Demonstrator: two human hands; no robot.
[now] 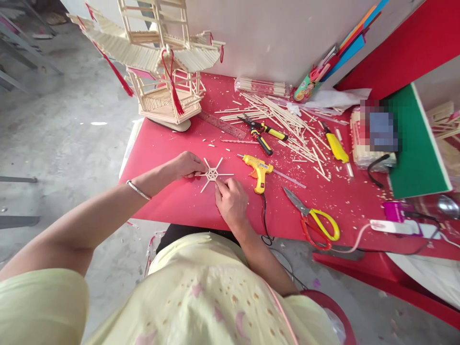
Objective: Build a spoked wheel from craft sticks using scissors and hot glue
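Note:
A small six-armed frame of thin wooden sticks (212, 174), joined round a little hexagon, lies at the front of the red table. My left hand (189, 165) pinches the tip of its left arm. From the lower right, my right hand (232, 199) has its fingers closed at the frame's lower arm. Just right of that hand is a yellow hot glue gun (259, 171) on its side, a clear glue stick in its back. Farther right rest scissors (312, 218) with red and yellow handles. Black-and-yellow pliers (264, 134) lie beyond the glue gun.
A stick-built pagoda model (168, 72) with red tassels stands at the back left corner. Loose sticks (283, 120) and shavings spread behind the pliers, near a ruler (223, 125). At right are a yellow-handled knife (336, 143), a green board (417, 148) and a power strip (398, 227).

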